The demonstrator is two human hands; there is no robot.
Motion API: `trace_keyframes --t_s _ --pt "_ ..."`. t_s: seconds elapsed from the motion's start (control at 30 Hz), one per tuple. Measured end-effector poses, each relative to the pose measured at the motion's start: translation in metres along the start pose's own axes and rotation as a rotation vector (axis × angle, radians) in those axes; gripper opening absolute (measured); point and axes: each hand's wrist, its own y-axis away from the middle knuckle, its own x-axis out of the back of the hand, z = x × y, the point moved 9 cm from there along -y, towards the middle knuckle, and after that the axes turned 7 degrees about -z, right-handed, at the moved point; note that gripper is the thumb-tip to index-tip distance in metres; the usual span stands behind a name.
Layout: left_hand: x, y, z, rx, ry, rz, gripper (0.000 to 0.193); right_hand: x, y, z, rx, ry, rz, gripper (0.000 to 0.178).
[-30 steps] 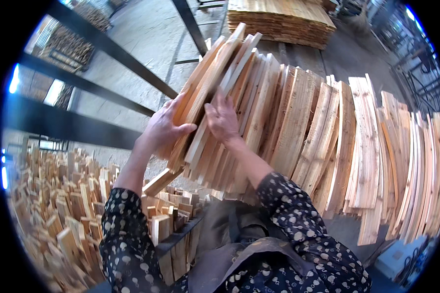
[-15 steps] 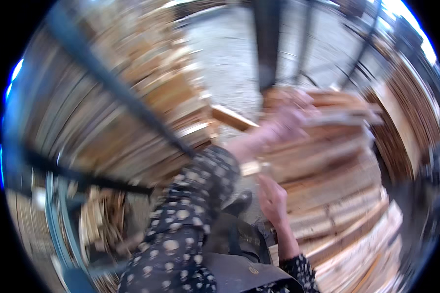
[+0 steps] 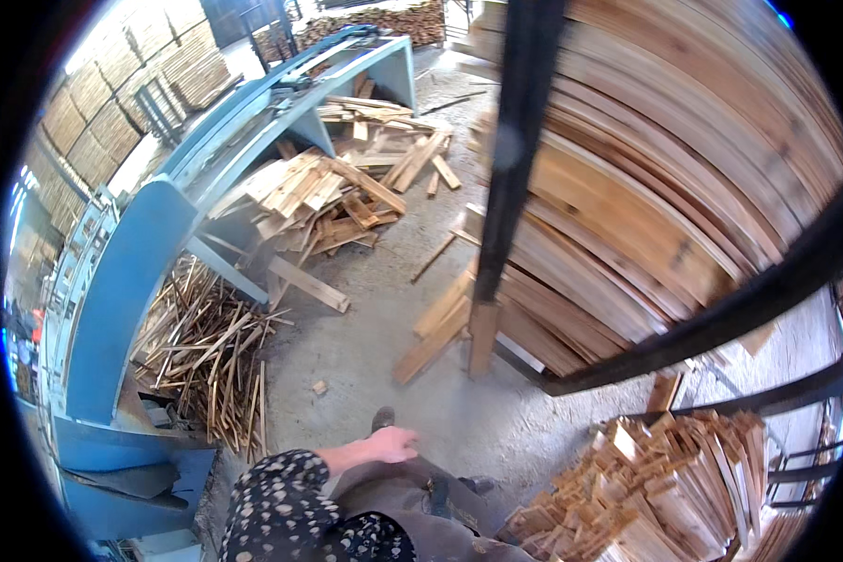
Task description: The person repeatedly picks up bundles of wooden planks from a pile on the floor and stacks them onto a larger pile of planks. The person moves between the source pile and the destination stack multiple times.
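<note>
My left hand (image 3: 393,445) is held low in front of my body, above the dark apron (image 3: 384,492), its fingers loosely stretched with no object visible in them. A spotted dark sleeve (image 3: 276,506) covers that arm. My right hand is out of view. Right of the apron stands a heap of stacked boards (image 3: 660,496), seen mostly by its rough ends. Farther up on the right, long planks (image 3: 628,201) lie in layers within a dark metal frame (image 3: 525,140).
At left is a long blue machine (image 3: 126,300), with a tangle of thin wooden strips (image 3: 215,365) beside it. Loose short boards (image 3: 300,187) spill from below its far part. More boards (image 3: 436,337) lean by the frame's foot; a small wood scrap (image 3: 319,387) lies on the concrete floor (image 3: 365,328).
My view has swung leftward, bringing the blue machine and scrap piles into sight. My left hand has left the board stack and drawn back by my body. My right hand has gone out of view.
</note>
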Motion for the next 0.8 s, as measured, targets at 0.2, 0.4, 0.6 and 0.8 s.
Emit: trace_keyframes --t_s 0.2,0.4,0.6,0.8 --pt "0.048 0.058 -0.177 0.132 0.32 0.021 0.046 0.012 -0.095 -0.124 -0.106 0.357 -0.137 0.029" --pt "0.134 0.081 -0.27 0.105 0.506 0.209 0.045 -0.033 -0.177 -0.246 -0.063 0.549 -0.3 0.03" --pt "0.205 0.085 -0.32 0.107 0.805 0.288 0.04 -0.018 -0.226 -0.355 0.016 0.533 -0.29 0.034" --pt "0.239 0.086 -0.405 0.251 1.023 0.441 0.038 0.023 -0.278 -0.55 0.51 0.712 -0.226 0.055"
